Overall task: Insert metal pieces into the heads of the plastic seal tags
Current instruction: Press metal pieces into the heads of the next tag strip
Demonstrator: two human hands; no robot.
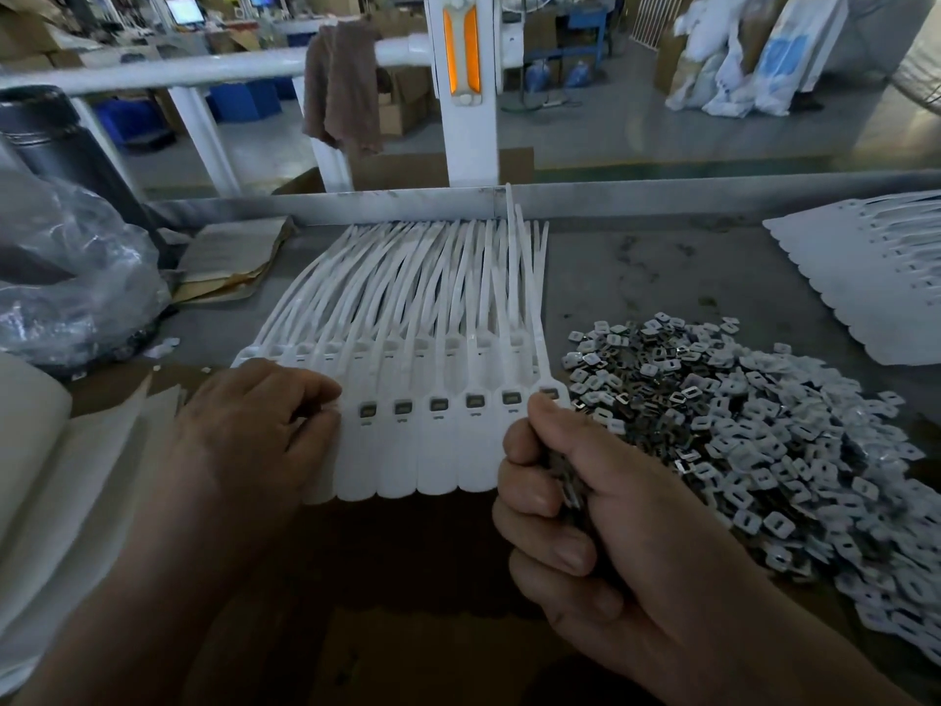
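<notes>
A row of white plastic seal tags (438, 450) lies side by side in front of me, heads toward me, thin tails fanning to the back rail. Several heads show a dark metal piece in their square slot. My left hand (249, 430) rests with curled fingers on the left end of the row, covering the heads there. My right hand (570, 501) grips a bunch of metal pieces (568, 494) in its curled fingers, with the thumb tip pressing on the rightmost tag head (549, 393). A big heap of loose metal pieces (753, 425) lies right of the row.
More white tags (865, 277) are stacked at the far right. A crumpled clear plastic bag (76, 277) and a dark bottle (56, 140) stand at the left, brown paper (229, 262) behind them. White sheets (61, 476) lie at my near left. A metal rail (407, 206) bounds the table's back.
</notes>
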